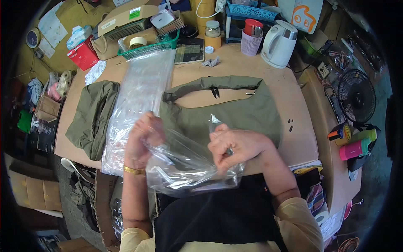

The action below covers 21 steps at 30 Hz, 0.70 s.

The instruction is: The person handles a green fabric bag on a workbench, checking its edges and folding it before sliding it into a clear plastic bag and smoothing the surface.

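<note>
A clear plastic bag is stretched between my two hands, above the near edge of the table. My left hand grips its left side and looks slightly blurred; a gold bracelet circles the wrist. My right hand pinches the bag's right side, with a corner of film poking up past the fingers. Beneath and beyond my hands lies an olive-green fabric bag with a wide strap looped at the far side. Flat clear plastic bags form a long stack at the left. Left of that rests a folded olive-green fabric item.
Small black thread snips lie inside the strap loop. Along the back stand a green basket with tape, a glass jar, a lilac cup and a white electric kettle. A black fan is at the right.
</note>
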Tool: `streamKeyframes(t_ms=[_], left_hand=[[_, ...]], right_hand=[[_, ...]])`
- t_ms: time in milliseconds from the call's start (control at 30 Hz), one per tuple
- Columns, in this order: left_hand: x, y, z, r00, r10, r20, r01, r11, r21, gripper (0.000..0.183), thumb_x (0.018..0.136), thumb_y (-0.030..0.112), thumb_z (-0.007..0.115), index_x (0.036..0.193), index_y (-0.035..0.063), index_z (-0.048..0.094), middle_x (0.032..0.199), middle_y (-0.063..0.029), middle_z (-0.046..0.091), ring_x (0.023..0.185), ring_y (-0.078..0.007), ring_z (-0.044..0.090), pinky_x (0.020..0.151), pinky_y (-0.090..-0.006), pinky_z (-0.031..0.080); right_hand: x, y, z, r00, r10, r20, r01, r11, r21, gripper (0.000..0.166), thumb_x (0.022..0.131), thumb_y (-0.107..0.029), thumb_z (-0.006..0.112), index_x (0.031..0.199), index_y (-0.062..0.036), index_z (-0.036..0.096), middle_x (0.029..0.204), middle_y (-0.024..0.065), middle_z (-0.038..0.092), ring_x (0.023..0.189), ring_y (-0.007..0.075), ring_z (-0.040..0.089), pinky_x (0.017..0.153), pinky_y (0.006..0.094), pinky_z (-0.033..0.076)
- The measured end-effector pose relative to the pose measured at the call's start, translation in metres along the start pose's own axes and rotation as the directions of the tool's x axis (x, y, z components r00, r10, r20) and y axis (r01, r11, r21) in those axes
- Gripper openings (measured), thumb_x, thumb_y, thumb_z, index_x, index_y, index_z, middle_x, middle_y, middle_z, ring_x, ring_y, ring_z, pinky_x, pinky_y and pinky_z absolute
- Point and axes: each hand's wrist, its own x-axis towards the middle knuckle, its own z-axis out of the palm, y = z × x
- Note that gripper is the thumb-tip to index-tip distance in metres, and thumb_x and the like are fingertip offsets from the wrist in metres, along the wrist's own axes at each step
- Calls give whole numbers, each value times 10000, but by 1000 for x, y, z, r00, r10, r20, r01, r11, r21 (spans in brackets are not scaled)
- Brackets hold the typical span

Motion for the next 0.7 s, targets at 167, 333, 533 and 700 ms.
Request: streamKeyframes(t_ms=[167, 333, 533, 700], left_hand=[[2, 55, -8, 996, 83, 30, -86, 988, 126, 190, 975, 245, 622, 1056, 75, 595, 866, 23, 555, 525, -27, 380, 495, -199, 331], [0, 70, -9, 917, -208, 340, -107, 693, 713, 287, 948, 315, 670, 1009, 36, 639, 664, 64, 505, 576, -16, 416, 516, -197, 311], [6, 70, -18, 944, 202, -262, -100, 930, 354, 277, 993, 308, 597, 1078, 50, 656, 870, -11, 654, 704, -104, 614, 627, -252, 507], [2, 92, -52, 996, 83, 14, -79, 980, -180, 359, 991, 397, 584, 1040, 49, 656, 928, -81, 671, 686, -119, 600, 600, -261, 506]], right_hand=[[-21, 17, -6, 988, -140, 63, 127, 977, 172, 235, 847, -272, 735, 726, -82, 665, 753, -28, 619, 846, 109, 534, 940, 350, 334], [-39, 35, -10, 833, 50, -551, 310, 783, 539, 206, 877, -173, 672, 725, -58, 594, 767, 20, 653, 805, 118, 600, 866, 371, 452], [-43, 27, -9, 937, 289, -199, -203, 909, 365, 142, 881, -96, 623, 751, -44, 641, 769, 32, 672, 709, 137, 628, 737, 342, 511], [-58, 46, -7, 882, 58, -467, 164, 892, 421, 150, 907, -139, 656, 775, -76, 690, 746, -15, 612, 695, 116, 571, 668, 318, 503]])
